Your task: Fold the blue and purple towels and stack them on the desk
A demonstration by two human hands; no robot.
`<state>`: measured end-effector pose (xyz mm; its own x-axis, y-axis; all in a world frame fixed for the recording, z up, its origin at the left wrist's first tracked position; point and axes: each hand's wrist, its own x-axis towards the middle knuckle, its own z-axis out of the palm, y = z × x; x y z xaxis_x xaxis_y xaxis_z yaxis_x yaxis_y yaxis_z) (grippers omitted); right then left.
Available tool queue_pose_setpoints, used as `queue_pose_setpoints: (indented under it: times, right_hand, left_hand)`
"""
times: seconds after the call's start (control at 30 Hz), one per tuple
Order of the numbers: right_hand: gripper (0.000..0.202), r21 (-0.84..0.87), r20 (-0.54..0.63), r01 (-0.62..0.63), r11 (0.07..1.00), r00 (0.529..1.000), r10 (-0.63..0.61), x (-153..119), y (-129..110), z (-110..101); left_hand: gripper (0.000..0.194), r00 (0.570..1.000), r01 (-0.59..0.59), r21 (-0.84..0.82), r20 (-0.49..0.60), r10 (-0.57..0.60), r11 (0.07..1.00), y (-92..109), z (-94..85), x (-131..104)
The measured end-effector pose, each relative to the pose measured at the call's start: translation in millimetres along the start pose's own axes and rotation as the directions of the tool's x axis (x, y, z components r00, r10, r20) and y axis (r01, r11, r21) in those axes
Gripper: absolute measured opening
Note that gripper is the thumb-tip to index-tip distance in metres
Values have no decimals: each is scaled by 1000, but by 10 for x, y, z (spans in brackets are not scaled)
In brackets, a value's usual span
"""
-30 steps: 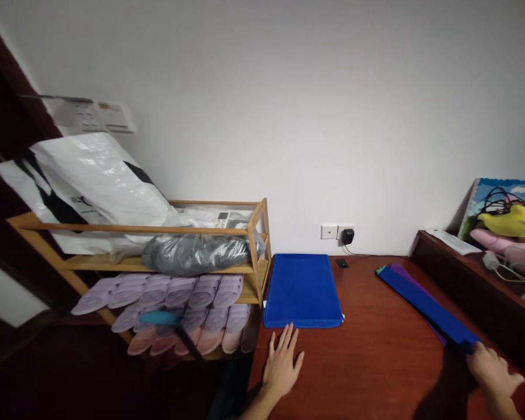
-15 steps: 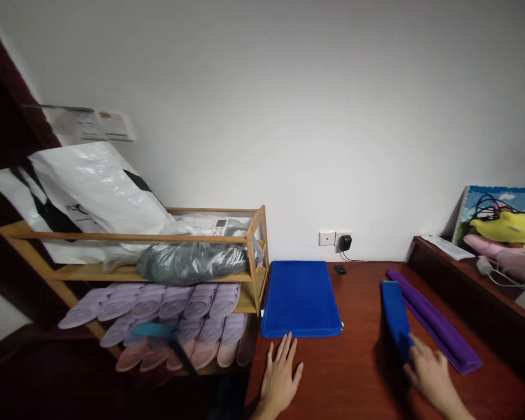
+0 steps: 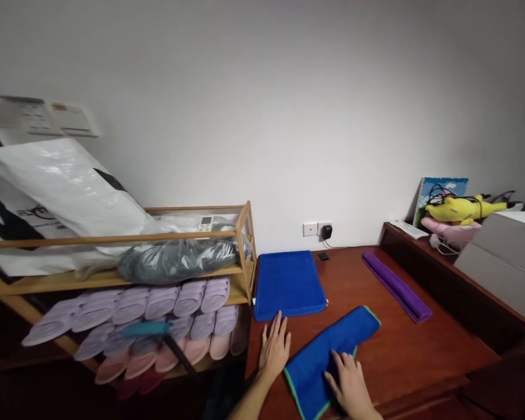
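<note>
A blue towel with green edging (image 3: 319, 350) lies slantwise near the front of the brown tabletop, partly folded lengthwise. My right hand (image 3: 352, 382) rests on its near half, fingers stretched over the fabric and thumb apart. Flat on the wood, my left hand (image 3: 275, 347) has its fingers spread, their tips at the front edge of a neatly squared blue towel stack (image 3: 291, 286). Farther right, a purple towel (image 3: 396, 286) folded into a long narrow strip lies by itself.
Left of the table stands a wooden rack (image 3: 245, 245) with slippers (image 3: 157, 300), a white bag (image 3: 70, 186) and a plastic-wrapped bundle (image 3: 179, 259). A black plug (image 3: 326, 231) sits in the wall socket. On the raised right ledge are a yellow plush toy (image 3: 455, 209) and a white box (image 3: 507, 256).
The blue towel has come left from beside the purple strip and now lies opened wider in front of the stack. My right hand moved left with it. The view has turned right.
</note>
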<state>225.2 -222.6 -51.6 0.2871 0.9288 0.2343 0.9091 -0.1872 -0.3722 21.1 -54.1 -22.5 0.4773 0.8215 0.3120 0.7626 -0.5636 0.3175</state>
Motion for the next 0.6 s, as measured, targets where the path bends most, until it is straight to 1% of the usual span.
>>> queue_pose_setpoints:
  times: [0.03,0.1,0.17,0.2,0.27,0.3,0.33,0.37,0.43,0.5,0.57,0.6]
  right_hand:
    - [55,62,32,25,998,999,-27,-33,-51,-97]
    - [50,132,59,66,989,995,-74,-98,-52,-292]
    - [50,109,44,90,990,994,-95,-153,43,-441]
    - [51,79,35,97,992,994,-100,-172,100,-488]
    - [55,24,38,97,995,994,-98,-189,185,-523]
    - [56,2,48,98,995,994,-98,-190,198,-513]
    - [56,-16,57,100,995,993,-99,-190,191,-490]
    - [55,-34,59,99,995,994,-97,-195,166,-458]
    - [54,-80,44,99,992,994,-95,-235,90,-381]
    - [55,-140,19,131,981,991,-129,-332,33,-308]
    - [58,-205,3,225,953,973,-230,-475,38,-243]
    - [60,-240,-12,288,927,954,-299,-553,64,-211]
  left_hand:
    - [47,999,20,-66,-45,-23,998,-18,-58,14]
    - [46,993,61,-182,-93,-78,982,-61,-214,11]
    - [46,990,73,-238,-97,-98,969,-65,-400,-85]
    - [44,993,51,-237,-89,-74,970,-34,-487,-180]
    - [40,999,-36,-208,-45,27,977,105,-609,-456]
    - [40,995,-96,-180,10,99,979,203,-634,-619]
    - [47,983,-152,-154,82,166,976,307,-634,-782]
    - [59,965,-191,-132,159,211,973,403,-615,-933]
    - [80,945,-183,-92,257,201,979,532,-552,-1165]
    - [91,941,-147,-68,299,160,987,539,-508,-1293]
    - [96,937,-139,-64,315,152,988,442,-514,-1354]
    - [96,934,-145,-68,321,159,987,373,-531,-1378]
